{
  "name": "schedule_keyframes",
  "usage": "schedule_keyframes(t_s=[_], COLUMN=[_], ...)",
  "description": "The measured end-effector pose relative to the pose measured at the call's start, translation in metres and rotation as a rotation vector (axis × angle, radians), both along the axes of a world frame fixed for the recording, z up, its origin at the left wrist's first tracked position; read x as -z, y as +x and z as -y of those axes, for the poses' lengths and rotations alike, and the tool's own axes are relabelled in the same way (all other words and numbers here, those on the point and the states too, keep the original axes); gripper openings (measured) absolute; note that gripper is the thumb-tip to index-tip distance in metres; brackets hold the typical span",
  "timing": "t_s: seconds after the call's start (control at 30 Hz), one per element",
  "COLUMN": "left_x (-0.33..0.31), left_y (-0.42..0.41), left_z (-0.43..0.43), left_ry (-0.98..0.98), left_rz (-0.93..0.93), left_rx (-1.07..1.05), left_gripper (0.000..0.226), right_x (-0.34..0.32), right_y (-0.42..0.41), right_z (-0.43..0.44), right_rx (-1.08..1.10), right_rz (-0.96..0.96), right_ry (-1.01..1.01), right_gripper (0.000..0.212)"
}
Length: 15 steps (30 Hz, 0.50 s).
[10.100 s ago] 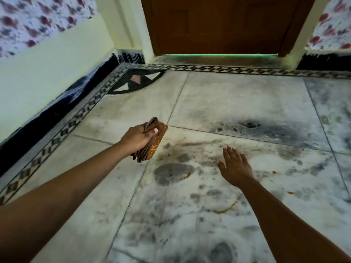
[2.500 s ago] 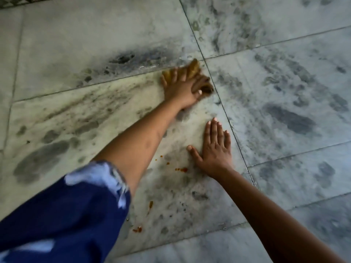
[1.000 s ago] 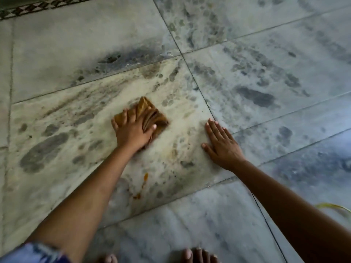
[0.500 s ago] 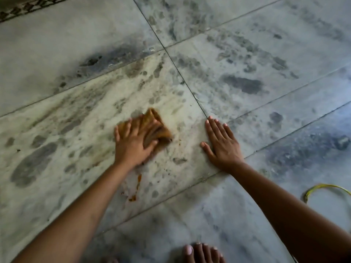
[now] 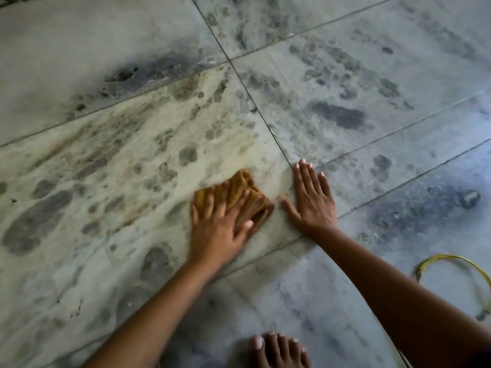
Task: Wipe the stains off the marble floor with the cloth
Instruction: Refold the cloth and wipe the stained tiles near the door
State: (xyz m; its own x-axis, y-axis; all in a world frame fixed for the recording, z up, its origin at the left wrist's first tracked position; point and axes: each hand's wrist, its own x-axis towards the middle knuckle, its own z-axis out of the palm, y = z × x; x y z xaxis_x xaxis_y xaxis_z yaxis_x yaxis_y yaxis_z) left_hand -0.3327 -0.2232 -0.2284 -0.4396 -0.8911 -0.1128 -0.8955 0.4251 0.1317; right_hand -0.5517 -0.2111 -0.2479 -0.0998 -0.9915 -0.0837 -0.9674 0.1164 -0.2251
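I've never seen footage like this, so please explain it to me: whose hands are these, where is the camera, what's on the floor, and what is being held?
There is no machine here. A person wears one camera on the head, looking down at their own bare hands. The left hand presses a crumpled brownish-yellow cloth onto the marble floor, blurred by motion. The right hand lies flat on the floor beside the cloth and holds nothing. A bare foot shows at the bottom, and a loop of yellow cord lies on the right.
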Motion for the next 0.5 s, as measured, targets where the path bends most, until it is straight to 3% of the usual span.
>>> schedule_keyframes(t_s=[0.1,0.27,0.5], left_x=[-0.006,-0.012,0.000], left_y=[0.022,-0.039,-0.037], left_z=[0.043,0.105,-0.063], left_ry=[0.021,0.157,0.009], left_rz=[0.057,-0.001,-0.056], left_rx=[-0.065,-0.397,-0.276], left_gripper=[0.065,0.063,0.063], right_x=[0.001,-0.002,-0.011], right_y=[0.000,0.002,0.035], right_z=[0.002,0.005,0.039], right_rx=[0.013,0.008,-0.030], right_rz=[0.017,0.066,0.261], right_ry=[0.000,0.008,-0.033], right_gripper=[0.074,0.074,0.075])
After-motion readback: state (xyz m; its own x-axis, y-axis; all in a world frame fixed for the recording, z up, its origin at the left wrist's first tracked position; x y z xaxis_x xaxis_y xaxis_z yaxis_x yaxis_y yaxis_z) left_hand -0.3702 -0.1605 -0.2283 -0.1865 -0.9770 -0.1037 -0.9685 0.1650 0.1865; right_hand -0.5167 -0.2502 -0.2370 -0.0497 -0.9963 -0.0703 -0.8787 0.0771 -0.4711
